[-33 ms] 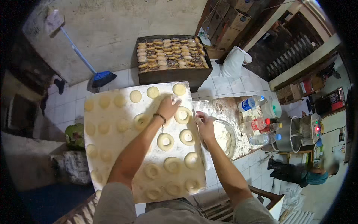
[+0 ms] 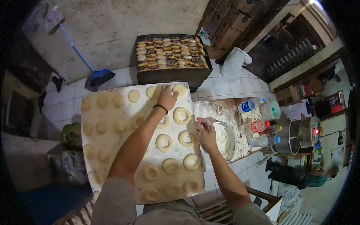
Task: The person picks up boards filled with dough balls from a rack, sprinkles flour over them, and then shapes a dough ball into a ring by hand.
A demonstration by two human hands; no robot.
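A large floured board [image 2: 127,142] carries pale dough pieces, round flat discs on its far and left parts, rings on its right. My left hand [image 2: 167,98] reaches over the far right part, fingers somewhat apart, between a dough disc [image 2: 179,89] and another dough disc [image 2: 151,92]; contact is unclear. Just nearer lies a dough ring [image 2: 182,116], with a second dough ring [image 2: 164,143] below it. My right hand [image 2: 206,135] is by the board's right edge, beside a clear bowl of flour [image 2: 224,140]. Its fingers are bunched; anything in them is hidden.
Beyond the board stands a dark crate of filled, wrapped buns [image 2: 172,73]. Several plastic bottles [image 2: 257,126] stand right of the bowl, near a mixer [image 2: 309,131]. A broom [image 2: 101,77] leans at the left wall. Another person [image 2: 300,176] is at far right.
My left hand has moved away from me, off the ring, toward the far dough discs. My right hand's fingers have drawn closer together. The whole view has shifted slightly.
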